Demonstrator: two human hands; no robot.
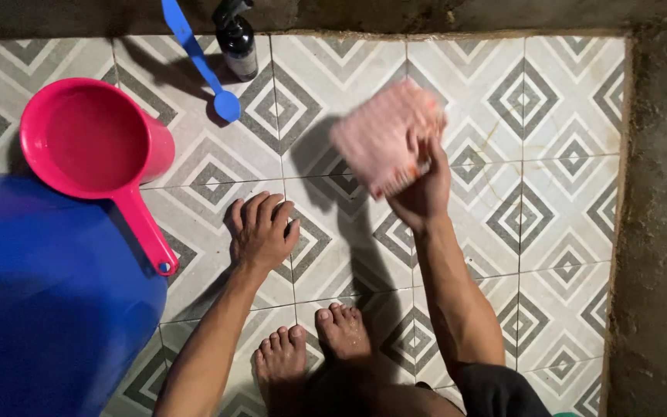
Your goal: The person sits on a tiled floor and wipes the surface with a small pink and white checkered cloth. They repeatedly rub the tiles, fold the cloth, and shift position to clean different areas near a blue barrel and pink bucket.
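Head view, looking straight down at a patterned tile floor [333, 77] — grey and white diamond tiles, bounded by rough concrete along the far edge and the right edge.

Right hand [424, 189]: closed on a pink cloth [384, 135], pinched at the cloth's near right corner. The cloth is lifted off the tiles, up and left of the hand, toward the far edge; its shadow falls on the floor to its left. It is blurred, so texture is hard to read — roughly square, pale pink, a ribbed or woven look, an orange trace at the gripped corner. No clear long axis. The right hand is the nearer one by far; the left is well apart from it.

Left hand [260, 232]: holds nothing, fingers spread, flat on the tile, bearing weight.

Around: a pink dipper [90, 139] near the left edge, handle pointing toward the near side, resting against a blue tub [48, 301] in the near left corner. A blue long-handled brush [198, 62] lies slanted by the far edge, just beside a dark pump bottle [237, 42]. 2 bare feet [314, 347] at the near edge.
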